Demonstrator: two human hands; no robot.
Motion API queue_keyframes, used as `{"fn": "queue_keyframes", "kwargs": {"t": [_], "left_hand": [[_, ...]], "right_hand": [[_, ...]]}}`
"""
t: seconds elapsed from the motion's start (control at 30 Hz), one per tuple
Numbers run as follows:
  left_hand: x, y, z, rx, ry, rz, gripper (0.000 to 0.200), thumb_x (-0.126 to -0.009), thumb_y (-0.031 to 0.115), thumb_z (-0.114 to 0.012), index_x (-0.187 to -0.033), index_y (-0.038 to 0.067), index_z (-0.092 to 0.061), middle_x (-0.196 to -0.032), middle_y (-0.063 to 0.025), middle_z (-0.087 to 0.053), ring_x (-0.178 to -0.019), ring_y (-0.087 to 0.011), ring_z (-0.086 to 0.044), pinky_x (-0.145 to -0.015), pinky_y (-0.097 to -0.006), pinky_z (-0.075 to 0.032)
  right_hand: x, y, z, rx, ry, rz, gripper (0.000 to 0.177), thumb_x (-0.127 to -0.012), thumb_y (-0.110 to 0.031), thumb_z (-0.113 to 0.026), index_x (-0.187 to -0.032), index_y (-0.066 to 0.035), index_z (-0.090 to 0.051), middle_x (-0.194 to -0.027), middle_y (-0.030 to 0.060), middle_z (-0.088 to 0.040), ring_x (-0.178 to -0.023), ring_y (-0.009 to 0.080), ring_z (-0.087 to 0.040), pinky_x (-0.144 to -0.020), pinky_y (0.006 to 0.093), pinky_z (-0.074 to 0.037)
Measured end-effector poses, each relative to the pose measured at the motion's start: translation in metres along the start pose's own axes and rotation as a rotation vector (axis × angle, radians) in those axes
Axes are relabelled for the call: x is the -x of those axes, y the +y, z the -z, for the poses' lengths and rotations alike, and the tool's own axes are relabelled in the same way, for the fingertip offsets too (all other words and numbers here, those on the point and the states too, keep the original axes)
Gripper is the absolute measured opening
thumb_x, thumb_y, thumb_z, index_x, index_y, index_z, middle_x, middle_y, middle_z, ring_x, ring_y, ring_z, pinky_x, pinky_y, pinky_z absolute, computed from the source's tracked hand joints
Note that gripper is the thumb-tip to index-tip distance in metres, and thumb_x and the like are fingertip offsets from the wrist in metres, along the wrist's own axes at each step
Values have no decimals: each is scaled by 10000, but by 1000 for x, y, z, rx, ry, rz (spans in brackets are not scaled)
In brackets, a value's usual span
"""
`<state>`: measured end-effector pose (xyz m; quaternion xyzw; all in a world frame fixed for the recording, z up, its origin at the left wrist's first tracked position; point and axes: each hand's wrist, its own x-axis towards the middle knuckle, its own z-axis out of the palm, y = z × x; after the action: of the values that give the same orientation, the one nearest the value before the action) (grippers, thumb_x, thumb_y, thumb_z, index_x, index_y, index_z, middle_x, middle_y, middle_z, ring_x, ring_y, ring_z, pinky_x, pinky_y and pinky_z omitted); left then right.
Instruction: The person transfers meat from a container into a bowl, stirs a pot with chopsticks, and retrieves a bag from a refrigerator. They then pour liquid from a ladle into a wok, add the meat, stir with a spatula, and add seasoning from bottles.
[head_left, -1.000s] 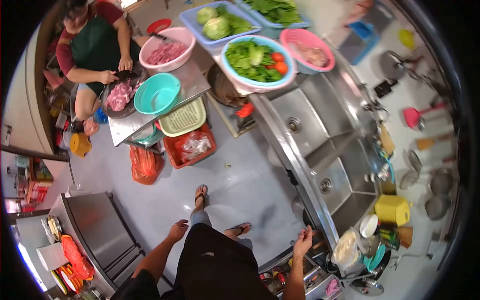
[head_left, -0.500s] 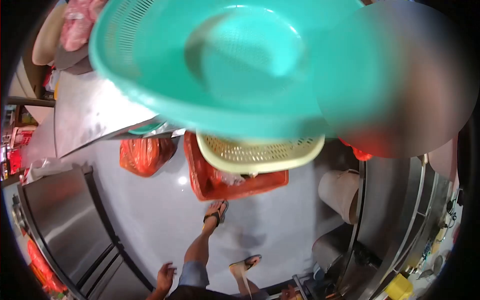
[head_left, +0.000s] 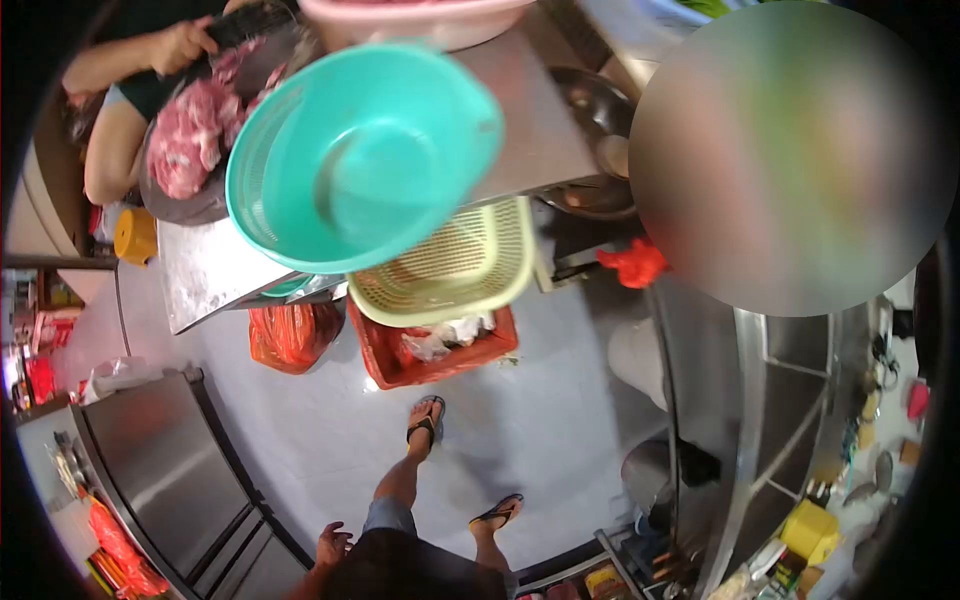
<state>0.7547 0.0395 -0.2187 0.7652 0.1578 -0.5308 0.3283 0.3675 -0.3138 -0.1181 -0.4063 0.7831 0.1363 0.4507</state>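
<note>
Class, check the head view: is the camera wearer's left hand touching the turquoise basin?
No, the left hand is near the bottom of the picture, well apart from the turquoise basin near the top.

No readable text, no legible labels, brands, numbers or signs on any surface

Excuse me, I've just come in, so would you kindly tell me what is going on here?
Across the steel table, a co-worker's hand grips a dark cleaver beside raw meat on a round board. Next to it is a teal basin with nothing visible inside. Below the table edge, a pale yellow basket sits over a red crate. The person wearing the camera stands facing this; their left hand hangs loosely, holding nothing.
</note>
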Motion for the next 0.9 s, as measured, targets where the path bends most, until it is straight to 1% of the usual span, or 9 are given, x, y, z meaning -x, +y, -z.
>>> {"fn": "queue_keyframes", "kwargs": {"t": [0.17,0.2,0.27,0.3,0.43,0.6,0.67,0.77,0.9], "left_hand": [[25,33,11,-187,45,-81,450,-858,81,-534,-1293,-14,-468,-951,-190,-685,-666,-205,-664,-520,-315,-521],[34,53,7,-238,71,-51,471,-827,30,-564,-1290,8,-480,-916,-179,-685,-625,-198,-650,-478,-308,-494],[28,63,0,-239,68,-49,508,-787,-31,-574,-1283,37,-486,-899,-180,-685,-572,-204,-631,-422,-303,-459],[27,75,-8,-295,-3,-78,494,-815,10,-574,-1291,72,-456,-914,-178,-659,-566,-229,-623,-437,-329,-469],[75,121,-71,-338,-193,-175,471,-925,48,-514,-1373,151,-409,-1086,-194,-626,-738,-313,-643,-528,-357,-525],[119,138,-195,-724,-486,-194,496,-934,89,-521,-1393,173,-354,-1266,-204,-516,-1016,-287,-576,-746,-491,-509],[144,135,-268,-811,-465,-292,470,-914,77,-514,-1362,150,-391,-1164,-184,-566,-894,-263,-592,-658,-434,-497],[184,130,-368,-875,-461,-484,438,-884,60,-502,-1314,115,-446,-1012,-154,-641,-710,-225,-614,-526,-350,-479],[266,124,-464,-1003,-676,-718,415,-897,83,-500,-1311,95,-462,-1005,-125,-656,-674,-201,-616,-525,-306,-469]], "right_hand": [[27,178,45,-268,18,42,337,-844,-223,-591,-1129,-44,-621,-752,86,-664,-585,165,-608,-514,318,-493],[67,130,65,-152,157,-96,461,-849,-204,-588,-1285,-57,-552,-848,155,-648,-751,318,-650,-718,424,-544],[63,201,74,-76,373,8,460,-837,-193,-547,-1285,-86,-550,-1133,257,-625,-947,469,-622,-830,506,-513],[59,240,79,-23,535,5,325,-848,-222,-563,-1137,-80,-601,-847,203,-681,-788,374,-679,-704,459,-524],[167,239,230,-639,920,-140,333,-880,-119,-535,-1202,-109,-619,-1037,200,-672,-929,413,-642,-830,499,-500],[230,457,340,-84,1727,-407,383,-838,-116,-560,-1204,-6,-588,-1090,229,-612,-1053,418,-537,-884,523,-425],[254,526,378,-61,1783,-787,441,-812,-116,-583,-1239,-12,-545,-1104,232,-598,-1083,405,-511,-877,534,-415],[259,596,410,-379,1364,-1100,461,-784,-112,-592,-1225,5,-530,-1093,256,-601,-1061,425,-542,-868,542,-426],[201,715,370,-559,1220,-571,371,-767,-113,-569,-1115,14,-544,-970,303,-621,-957,476,-594,-834,532,-460]]}}
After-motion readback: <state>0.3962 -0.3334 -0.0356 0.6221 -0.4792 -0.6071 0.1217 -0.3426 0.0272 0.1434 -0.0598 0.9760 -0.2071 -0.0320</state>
